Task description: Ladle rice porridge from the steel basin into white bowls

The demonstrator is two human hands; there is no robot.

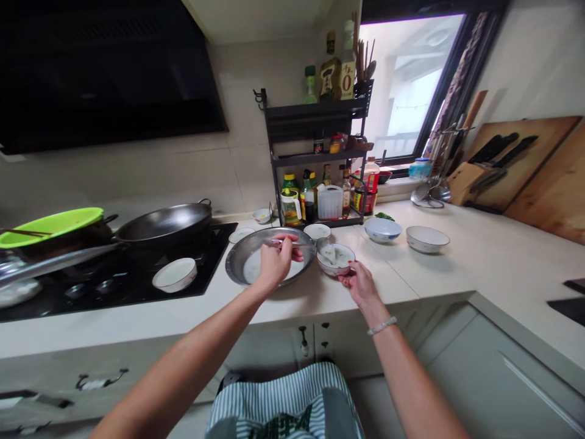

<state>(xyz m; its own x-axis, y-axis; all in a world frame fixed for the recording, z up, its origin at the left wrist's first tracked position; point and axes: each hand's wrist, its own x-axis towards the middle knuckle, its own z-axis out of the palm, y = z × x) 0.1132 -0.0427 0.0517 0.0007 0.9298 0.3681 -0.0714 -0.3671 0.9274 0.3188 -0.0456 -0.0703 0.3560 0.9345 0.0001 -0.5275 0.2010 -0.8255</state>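
My left hand (276,259) is closed around the handle of a metal ladle (323,245), above a wide steel basin (236,256) with milky white liquid in it. The ladle's head reaches right, tipped over a small bowl (329,269) that contains whitish soup with bits of green. Gripping that bowl's right edge are the fingers of my right hand (360,284), and a pale bracelet circles the wrist. Just behind the basin stand two more small bowls of white content, one at its right (317,231) and one at its left (241,235).
A light blue bowl (382,230) and a white bowl (428,239) stand to the right. Another bowl (175,274) sits on the black stove (137,286), near a wok (164,224) and a green colander (59,225). A black rack (315,160) holds bottles; a knife block (468,182) is farther right.
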